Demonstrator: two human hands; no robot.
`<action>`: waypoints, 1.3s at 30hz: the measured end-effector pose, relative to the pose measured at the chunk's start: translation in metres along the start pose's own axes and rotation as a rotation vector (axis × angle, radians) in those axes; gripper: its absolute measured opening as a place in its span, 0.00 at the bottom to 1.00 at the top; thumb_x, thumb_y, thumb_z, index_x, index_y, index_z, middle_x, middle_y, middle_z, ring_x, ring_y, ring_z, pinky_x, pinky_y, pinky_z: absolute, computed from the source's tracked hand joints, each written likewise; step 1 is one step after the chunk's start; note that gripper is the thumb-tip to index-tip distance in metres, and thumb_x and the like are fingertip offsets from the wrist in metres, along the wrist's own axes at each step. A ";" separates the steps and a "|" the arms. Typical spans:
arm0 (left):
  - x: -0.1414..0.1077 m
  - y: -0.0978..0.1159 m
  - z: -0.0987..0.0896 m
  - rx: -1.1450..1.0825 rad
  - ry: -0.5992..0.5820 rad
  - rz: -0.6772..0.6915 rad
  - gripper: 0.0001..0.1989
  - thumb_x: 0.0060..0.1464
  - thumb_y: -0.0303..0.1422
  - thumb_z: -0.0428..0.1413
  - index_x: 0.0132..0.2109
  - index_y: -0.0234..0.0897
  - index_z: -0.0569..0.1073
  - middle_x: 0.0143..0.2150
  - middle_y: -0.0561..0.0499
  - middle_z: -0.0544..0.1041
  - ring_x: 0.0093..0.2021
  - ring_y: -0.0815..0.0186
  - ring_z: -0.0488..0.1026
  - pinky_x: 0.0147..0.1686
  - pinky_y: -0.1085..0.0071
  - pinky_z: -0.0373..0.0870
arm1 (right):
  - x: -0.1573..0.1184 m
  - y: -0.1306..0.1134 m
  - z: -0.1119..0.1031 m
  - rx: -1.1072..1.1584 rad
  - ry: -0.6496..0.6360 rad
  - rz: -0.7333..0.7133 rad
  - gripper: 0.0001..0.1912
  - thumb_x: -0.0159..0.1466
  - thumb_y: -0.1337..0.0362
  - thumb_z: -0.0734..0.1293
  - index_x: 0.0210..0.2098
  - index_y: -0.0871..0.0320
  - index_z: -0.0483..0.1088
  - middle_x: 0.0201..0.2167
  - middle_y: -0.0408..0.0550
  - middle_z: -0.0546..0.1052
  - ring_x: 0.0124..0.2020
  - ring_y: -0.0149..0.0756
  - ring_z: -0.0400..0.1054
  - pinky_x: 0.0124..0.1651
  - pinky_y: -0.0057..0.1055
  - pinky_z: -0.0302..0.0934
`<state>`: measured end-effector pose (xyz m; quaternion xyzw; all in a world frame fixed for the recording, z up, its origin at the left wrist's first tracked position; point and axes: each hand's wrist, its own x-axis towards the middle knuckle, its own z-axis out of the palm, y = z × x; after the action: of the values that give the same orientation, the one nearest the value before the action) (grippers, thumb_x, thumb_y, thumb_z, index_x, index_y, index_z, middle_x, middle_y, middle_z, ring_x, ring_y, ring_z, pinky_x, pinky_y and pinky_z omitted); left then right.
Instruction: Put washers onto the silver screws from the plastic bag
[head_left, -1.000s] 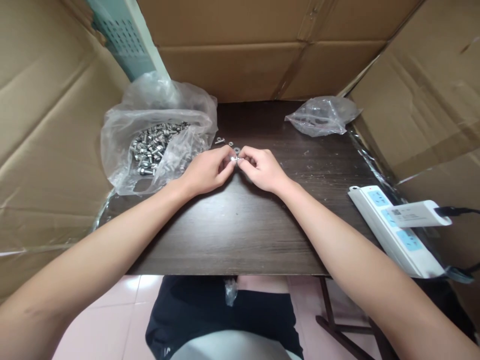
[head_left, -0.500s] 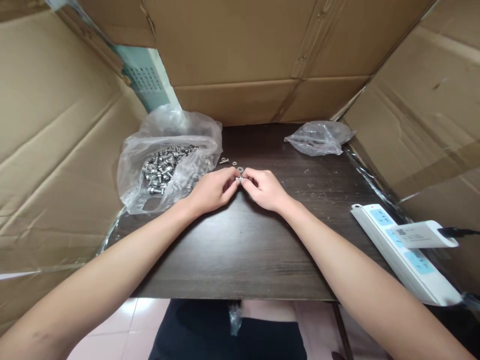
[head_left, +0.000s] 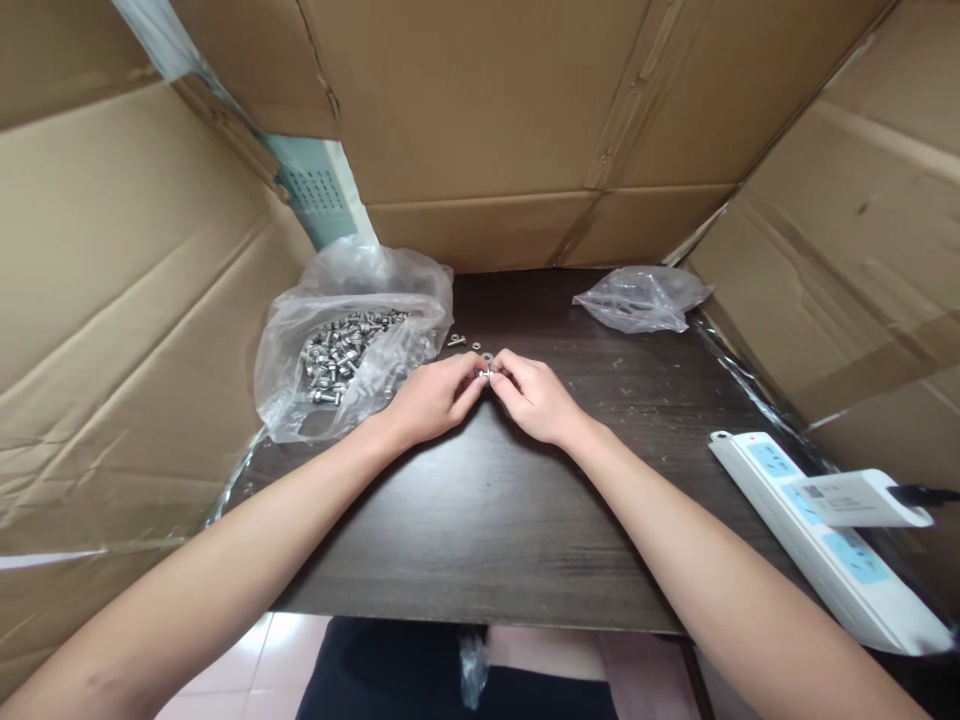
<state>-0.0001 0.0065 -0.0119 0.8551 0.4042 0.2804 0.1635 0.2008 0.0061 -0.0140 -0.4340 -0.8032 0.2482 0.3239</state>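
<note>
Over the middle of the table, my left hand (head_left: 441,398) pinches a small silver bolt (head_left: 484,375) between thumb and fingertips. From the other side, the thumb and fingers of my right hand (head_left: 538,398) close on the same bolt, at a ring-like part on its shank; whether that is a nut or a washer is too small to tell. A flat washer (head_left: 488,357) lies just beyond my fingertips, partly hidden. Farther left lie another bolt (head_left: 457,341) and a small ring (head_left: 476,346).
An open clear plastic bag (head_left: 281,365) with many bolts (head_left: 341,350) stands at the left. At the back right lies a second clear bag (head_left: 641,298). A white power strip (head_left: 825,560) with a plugged-in adapter (head_left: 862,497) runs along the right. Cardboard walls (head_left: 495,120) enclose the dark table (head_left: 480,530).
The whole view has shifted slightly, so everything appears lower and a little to the right. Both hands keep their pinch on the bolt, with only small finger movement.
</note>
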 end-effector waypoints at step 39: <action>-0.002 0.005 -0.004 0.041 -0.021 -0.034 0.11 0.71 0.37 0.49 0.49 0.38 0.74 0.39 0.48 0.82 0.36 0.61 0.79 0.38 0.68 0.71 | 0.000 0.000 0.001 0.014 0.020 -0.023 0.15 0.73 0.60 0.56 0.29 0.54 0.59 0.27 0.44 0.71 0.29 0.35 0.64 0.36 0.32 0.54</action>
<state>-0.0009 0.0019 -0.0068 0.8540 0.4228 0.2605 0.1550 0.2001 0.0060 -0.0144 -0.4252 -0.8030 0.2457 0.3376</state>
